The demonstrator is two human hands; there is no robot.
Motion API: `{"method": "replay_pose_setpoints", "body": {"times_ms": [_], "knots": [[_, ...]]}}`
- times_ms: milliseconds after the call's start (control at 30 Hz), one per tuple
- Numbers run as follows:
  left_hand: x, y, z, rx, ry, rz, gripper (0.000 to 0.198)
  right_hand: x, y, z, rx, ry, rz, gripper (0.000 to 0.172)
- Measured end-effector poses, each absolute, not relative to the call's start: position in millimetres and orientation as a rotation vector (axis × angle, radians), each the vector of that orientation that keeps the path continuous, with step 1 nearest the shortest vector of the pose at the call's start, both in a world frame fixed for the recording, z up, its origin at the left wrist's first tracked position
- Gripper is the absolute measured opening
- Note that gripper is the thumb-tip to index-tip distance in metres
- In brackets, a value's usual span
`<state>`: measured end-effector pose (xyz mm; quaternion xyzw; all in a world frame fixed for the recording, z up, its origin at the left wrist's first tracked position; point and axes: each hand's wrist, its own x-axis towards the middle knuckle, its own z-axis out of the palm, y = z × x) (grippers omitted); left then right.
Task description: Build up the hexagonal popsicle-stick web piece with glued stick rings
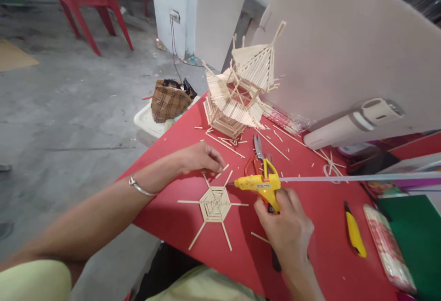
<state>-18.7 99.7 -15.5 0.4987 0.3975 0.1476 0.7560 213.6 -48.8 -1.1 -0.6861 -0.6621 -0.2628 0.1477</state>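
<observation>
My right hand [287, 216] grips a yellow hot glue gun [258, 184], its nozzle pointing left and a long clear glue stick running out of its back. My left hand [203, 158] pinches a short thin wooden stick [222, 171] between thumb and fingers. Just below that stick lies a flat web-like hexagon of wooden sticks [215, 204], with several longer sticks reaching out from its corners. The nozzle is close to the hexagon's upper right side; whether it touches anything I cannot tell. Scissors [257, 147] with red and yellow about the handles lie behind the glue gun.
A tiered stick pagoda model [237, 92] stands at the back of the red table [165, 172], loose sticks around it. To the right are a cardboard tube [339, 131], a yellow cutter [354, 234] and a stick pack [389, 246]. A plaid bag [170, 101] sits beyond the left edge.
</observation>
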Motion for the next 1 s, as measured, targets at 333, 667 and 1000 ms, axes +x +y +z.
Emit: {"method": "replay_pose_setpoints", "body": {"times_ms": [333, 667, 1000], "knots": [[-12, 99, -18, 1.138, 0.937, 0.254, 0.011, 215, -45, -12, -1.969, -1.986, -0.631, 0.024], [-12, 100, -23, 1.160, 0.944, 0.253, 0.011, 215, -44, -15, -1.956, -2.007, -0.635, 0.026], [-12, 98, -19, 1.154, 0.952, 0.251, 0.010, 214, -44, -12, -1.934, -2.015, -0.629, 0.025]]}}
